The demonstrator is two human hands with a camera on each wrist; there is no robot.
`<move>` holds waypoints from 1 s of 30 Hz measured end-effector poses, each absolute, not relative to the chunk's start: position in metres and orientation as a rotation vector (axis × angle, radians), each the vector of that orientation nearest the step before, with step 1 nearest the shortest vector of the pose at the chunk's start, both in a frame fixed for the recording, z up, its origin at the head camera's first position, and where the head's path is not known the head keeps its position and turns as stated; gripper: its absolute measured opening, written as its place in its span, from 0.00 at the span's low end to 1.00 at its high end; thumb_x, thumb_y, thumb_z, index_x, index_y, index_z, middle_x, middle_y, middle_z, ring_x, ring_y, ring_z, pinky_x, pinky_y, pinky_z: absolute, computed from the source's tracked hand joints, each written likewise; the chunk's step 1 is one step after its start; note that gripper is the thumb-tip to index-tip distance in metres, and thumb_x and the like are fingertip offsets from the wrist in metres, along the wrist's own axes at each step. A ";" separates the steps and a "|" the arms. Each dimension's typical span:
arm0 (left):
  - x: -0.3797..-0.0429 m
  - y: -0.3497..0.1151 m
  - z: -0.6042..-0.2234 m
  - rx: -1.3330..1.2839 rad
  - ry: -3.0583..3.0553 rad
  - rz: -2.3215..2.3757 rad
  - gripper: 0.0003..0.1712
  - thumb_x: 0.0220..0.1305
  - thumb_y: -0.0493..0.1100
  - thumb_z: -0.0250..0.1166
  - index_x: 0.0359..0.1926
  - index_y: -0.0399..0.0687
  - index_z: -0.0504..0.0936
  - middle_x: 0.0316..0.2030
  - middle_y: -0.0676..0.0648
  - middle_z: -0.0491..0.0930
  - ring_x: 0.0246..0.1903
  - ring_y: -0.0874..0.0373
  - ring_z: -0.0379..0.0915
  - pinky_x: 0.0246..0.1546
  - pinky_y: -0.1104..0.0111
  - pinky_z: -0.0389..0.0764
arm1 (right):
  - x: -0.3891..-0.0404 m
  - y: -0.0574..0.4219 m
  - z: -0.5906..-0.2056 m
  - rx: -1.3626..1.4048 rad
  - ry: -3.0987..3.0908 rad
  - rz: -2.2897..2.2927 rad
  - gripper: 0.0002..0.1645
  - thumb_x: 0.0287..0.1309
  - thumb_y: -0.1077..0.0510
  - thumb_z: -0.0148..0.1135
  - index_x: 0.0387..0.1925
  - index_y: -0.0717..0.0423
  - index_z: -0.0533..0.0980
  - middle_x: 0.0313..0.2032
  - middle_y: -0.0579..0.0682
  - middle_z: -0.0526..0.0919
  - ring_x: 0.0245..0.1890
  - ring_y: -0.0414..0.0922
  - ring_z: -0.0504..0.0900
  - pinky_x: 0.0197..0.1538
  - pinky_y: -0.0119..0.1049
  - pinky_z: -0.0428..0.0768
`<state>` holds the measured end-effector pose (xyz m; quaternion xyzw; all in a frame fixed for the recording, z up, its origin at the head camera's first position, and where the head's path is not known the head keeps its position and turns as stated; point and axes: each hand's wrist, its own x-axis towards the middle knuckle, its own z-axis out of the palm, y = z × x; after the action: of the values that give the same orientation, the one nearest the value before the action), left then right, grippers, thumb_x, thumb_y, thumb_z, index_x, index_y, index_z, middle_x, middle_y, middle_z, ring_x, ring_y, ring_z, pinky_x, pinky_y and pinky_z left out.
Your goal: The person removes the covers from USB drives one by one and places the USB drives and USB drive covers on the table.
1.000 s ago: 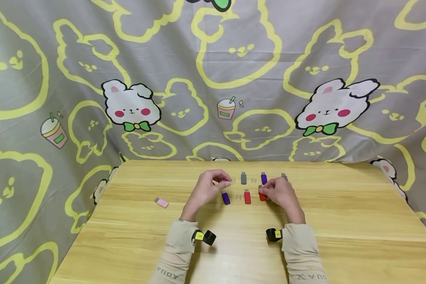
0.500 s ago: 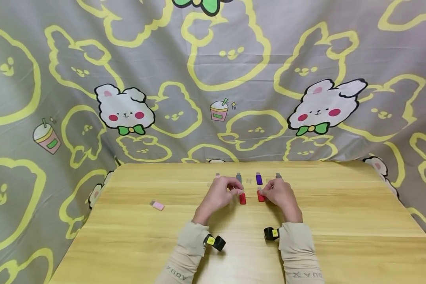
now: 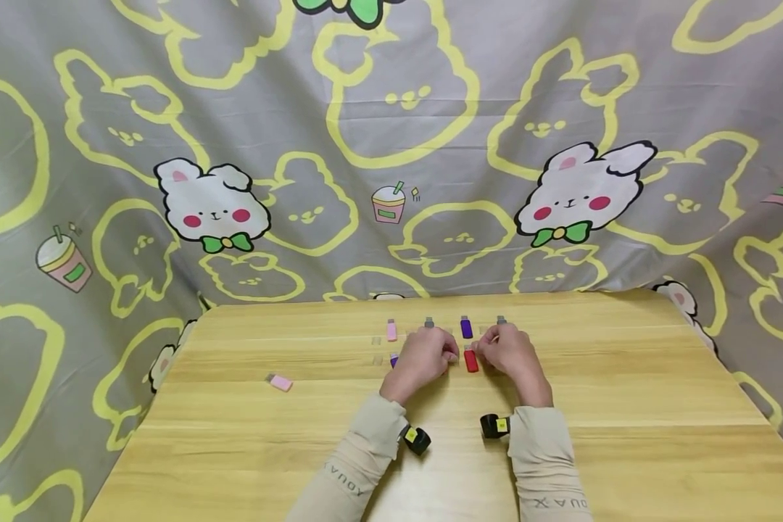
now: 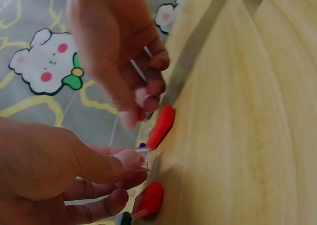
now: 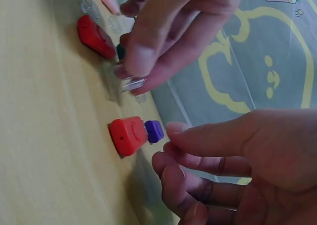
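Observation:
My left hand (image 3: 424, 357) pinches a small clear cap (image 4: 144, 158) between thumb and fingers, just above the table. Close to its right, a red USB stick (image 3: 471, 359) lies with its metal plug pointing away. A second red USB stick (image 5: 95, 36) lies beside the left hand, which hides it in the head view. My right hand (image 3: 512, 355) hovers by the first red stick, its fingers loosely bent and nothing visible between them. Behind the hands lie a pink USB stick (image 3: 392, 330), a partly covered grey one (image 3: 429, 321) and a purple one (image 3: 466, 328).
Another grey USB stick (image 3: 501, 319) shows behind the right hand. Part of a purple stick (image 3: 394, 359) peeks out left of the left hand. Clear caps (image 3: 375, 341) lie among the sticks. A separate pink stick (image 3: 280, 382) lies farther left. A patterned curtain (image 3: 274, 145) borders the table (image 3: 235, 449).
My left hand has moved right along the near row, uncovering the pink stick behind. The right hand has let go of the red stick and drawn slightly away from it.

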<state>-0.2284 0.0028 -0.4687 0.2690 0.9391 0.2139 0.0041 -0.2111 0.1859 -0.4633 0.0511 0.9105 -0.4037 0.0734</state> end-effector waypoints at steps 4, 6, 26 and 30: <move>-0.228 0.007 -0.472 0.845 3.012 0.549 0.06 0.63 0.39 0.73 0.30 0.55 0.92 0.31 0.59 0.86 0.38 0.60 0.84 0.45 0.57 0.81 | -0.212 0.186 -0.461 0.156 2.729 -1.232 0.11 0.65 0.56 0.68 0.32 0.60 0.81 0.25 0.50 0.81 0.27 0.47 0.76 0.31 0.36 0.71; -0.228 0.007 -0.473 0.842 3.035 0.529 0.06 0.63 0.39 0.73 0.30 0.56 0.92 0.31 0.59 0.86 0.38 0.59 0.84 0.46 0.54 0.80 | -0.212 0.186 -0.461 0.155 2.732 -1.232 0.11 0.65 0.56 0.68 0.32 0.60 0.81 0.26 0.50 0.81 0.27 0.47 0.76 0.31 0.36 0.71; -0.220 -0.121 -0.438 0.355 3.031 1.665 0.09 0.71 0.35 0.65 0.48 0.38 0.87 0.37 0.44 0.87 0.36 0.52 0.79 0.33 0.70 0.77 | -0.206 0.108 -0.433 -0.322 2.884 -1.387 0.04 0.65 0.63 0.68 0.33 0.57 0.83 0.29 0.47 0.84 0.31 0.44 0.81 0.35 0.38 0.80; -0.218 -0.169 -0.427 0.135 3.065 1.909 0.11 0.76 0.36 0.59 0.50 0.39 0.86 0.36 0.41 0.87 0.36 0.47 0.79 0.30 0.73 0.73 | -0.201 0.064 -0.428 -0.548 2.865 -1.422 0.02 0.63 0.66 0.69 0.35 0.57 0.83 0.30 0.46 0.84 0.32 0.42 0.82 0.38 0.36 0.83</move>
<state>-0.2176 -0.1693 -0.4270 0.0363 0.8248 0.5137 -0.2336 -0.2007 0.0638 -0.4284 -0.1686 0.8817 -0.4376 -0.0518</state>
